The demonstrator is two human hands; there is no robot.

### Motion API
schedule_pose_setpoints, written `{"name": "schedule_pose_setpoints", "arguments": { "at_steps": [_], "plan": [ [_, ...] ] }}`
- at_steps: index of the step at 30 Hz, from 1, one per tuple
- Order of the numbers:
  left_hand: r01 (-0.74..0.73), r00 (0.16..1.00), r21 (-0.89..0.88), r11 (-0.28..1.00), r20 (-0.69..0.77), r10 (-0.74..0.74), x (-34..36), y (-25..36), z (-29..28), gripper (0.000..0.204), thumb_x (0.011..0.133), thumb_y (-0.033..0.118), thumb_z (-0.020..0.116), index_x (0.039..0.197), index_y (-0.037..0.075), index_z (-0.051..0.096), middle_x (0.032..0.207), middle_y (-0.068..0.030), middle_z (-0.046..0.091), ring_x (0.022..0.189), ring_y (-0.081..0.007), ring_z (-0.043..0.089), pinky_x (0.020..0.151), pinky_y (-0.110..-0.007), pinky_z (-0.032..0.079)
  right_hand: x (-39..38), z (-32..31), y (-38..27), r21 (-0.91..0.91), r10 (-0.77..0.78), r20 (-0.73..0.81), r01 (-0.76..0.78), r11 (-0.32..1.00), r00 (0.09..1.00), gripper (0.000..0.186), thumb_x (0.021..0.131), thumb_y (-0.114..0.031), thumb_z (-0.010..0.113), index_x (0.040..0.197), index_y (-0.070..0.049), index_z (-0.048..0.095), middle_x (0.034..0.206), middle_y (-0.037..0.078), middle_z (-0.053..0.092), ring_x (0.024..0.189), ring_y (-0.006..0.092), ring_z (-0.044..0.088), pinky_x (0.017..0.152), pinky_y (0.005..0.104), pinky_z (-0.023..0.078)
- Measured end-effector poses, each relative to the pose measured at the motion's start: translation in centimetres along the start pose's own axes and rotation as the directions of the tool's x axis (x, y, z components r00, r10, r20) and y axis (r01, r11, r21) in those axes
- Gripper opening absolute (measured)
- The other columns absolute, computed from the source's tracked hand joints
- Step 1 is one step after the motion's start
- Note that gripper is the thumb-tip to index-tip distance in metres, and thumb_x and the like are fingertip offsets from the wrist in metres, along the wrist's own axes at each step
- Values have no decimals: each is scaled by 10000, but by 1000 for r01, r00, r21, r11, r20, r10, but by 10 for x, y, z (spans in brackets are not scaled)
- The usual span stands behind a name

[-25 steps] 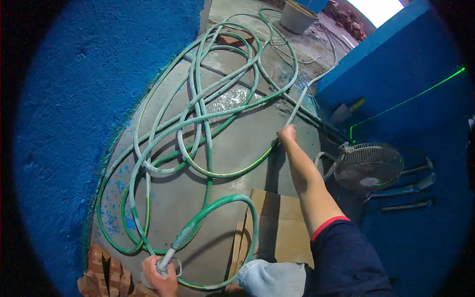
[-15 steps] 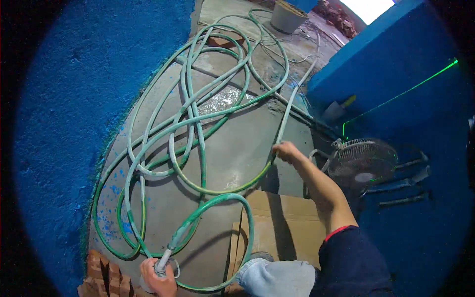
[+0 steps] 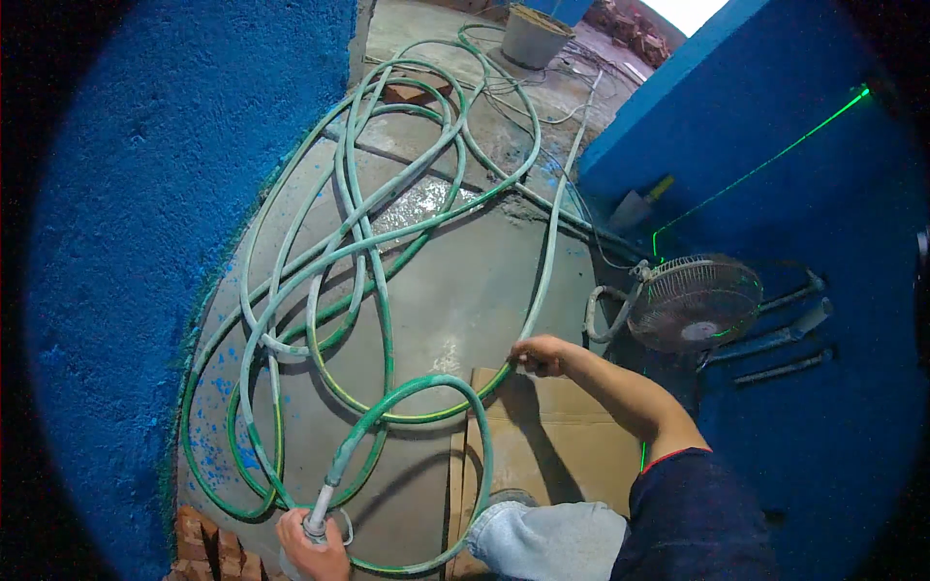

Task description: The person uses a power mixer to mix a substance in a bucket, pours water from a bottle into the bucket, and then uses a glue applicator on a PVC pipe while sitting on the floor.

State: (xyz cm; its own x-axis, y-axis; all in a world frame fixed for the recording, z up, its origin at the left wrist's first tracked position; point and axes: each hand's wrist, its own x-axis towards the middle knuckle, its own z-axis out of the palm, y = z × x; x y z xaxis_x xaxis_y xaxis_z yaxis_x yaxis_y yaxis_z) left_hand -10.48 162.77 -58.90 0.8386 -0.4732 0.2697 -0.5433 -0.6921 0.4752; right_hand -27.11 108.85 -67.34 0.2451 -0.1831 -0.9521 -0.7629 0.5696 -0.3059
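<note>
A long green hose [image 3: 431,416], smeared whitish along much of its length, lies in tangled loops over the grey floor. My right hand [image 3: 541,355] is closed around one stretch of it, above the edge of a cardboard sheet [image 3: 542,436]. At the lower left, my left hand [image 3: 312,550] grips the pale fitting [image 3: 322,505] at the hose's end. A thin wire-like loop sticks out beside that fitting. From there the hose arches up and curls back down next to my knee.
Blue walls [image 3: 145,271] rise on both sides. A dusty fan [image 3: 696,302] stands at the right, with a trowel-like tool [image 3: 639,203] behind it. Bricks [image 3: 208,547] lie at the lower left, and a bucket [image 3: 535,37] stands at the back. A green laser line crosses the right wall.
My right hand has moved down and slightly left with the hose, towards me. The stretch it holds now reaches over the cardboard. My left hand stays nearly in place on the fitting.
</note>
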Motion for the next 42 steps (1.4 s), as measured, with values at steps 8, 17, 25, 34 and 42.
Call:
{"name": "schedule_pose_setpoints", "arguments": {
  "at_steps": [8, 17, 25, 34, 42],
  "plan": [
    [-33, 999, -44, 998, 31, 34, 6, 10, -2, 390, 810, 317, 740, 1015, 3, 631, 929, -194, 606, 857, -400, 562, 780, -502, 459, 36, -39, -45, -542, -501, -634, 124, 831, 589, 519, 793, -423, 694, 957, 69, 671, 973, 257, 682, 903, 387, 666, 770, 442, 513],
    [235, 963, -80, 969, 156, -221, 7, 28, 4, 333, 711, 97, 723, 969, 9, 532, 986, -171, 528, 986, -371, 511, 864, -483, 411, -6, -83, 69, -865, -463, -304, -38, 500, 833, 571, 819, -519, 699, 873, 47, 647, 749, 152, 663, 682, 272, 645, 571, 399, 494],
    [141, 987, -23, 990, 85, -138, 5, 10, -9, 318, 767, 197, 728, 983, 17, 578, 968, -184, 565, 941, -389, 535, 840, -491, 433, -27, -28, 84, -572, -258, -435, -44, 819, 863, 683, 792, -620, 682, 984, 36, 680, 871, 183, 677, 802, 317, 650, 678, 440, 507],
    [277, 951, 5, 961, 142, -275, 6, 24, -19, 322, 717, 90, 722, 964, 27, 524, 980, -169, 527, 987, -373, 510, 860, -497, 403, 28, -60, 4, -713, -530, -621, -136, 688, 578, 608, 863, -493, 611, 1134, 50, 609, 1132, 264, 641, 1043, 437, 616, 865, 500, 500],
    [191, 980, -64, 979, 68, -187, 2, 16, -9, 280, 726, 93, 697, 938, 25, 527, 936, -166, 531, 946, -377, 505, 821, -479, 407, 14, -92, 51, -909, -549, -387, -207, 361, 741, 428, 802, -429, 696, 853, -4, 720, 832, 200, 690, 805, 338, 672, 717, 435, 540]
  ]
}}
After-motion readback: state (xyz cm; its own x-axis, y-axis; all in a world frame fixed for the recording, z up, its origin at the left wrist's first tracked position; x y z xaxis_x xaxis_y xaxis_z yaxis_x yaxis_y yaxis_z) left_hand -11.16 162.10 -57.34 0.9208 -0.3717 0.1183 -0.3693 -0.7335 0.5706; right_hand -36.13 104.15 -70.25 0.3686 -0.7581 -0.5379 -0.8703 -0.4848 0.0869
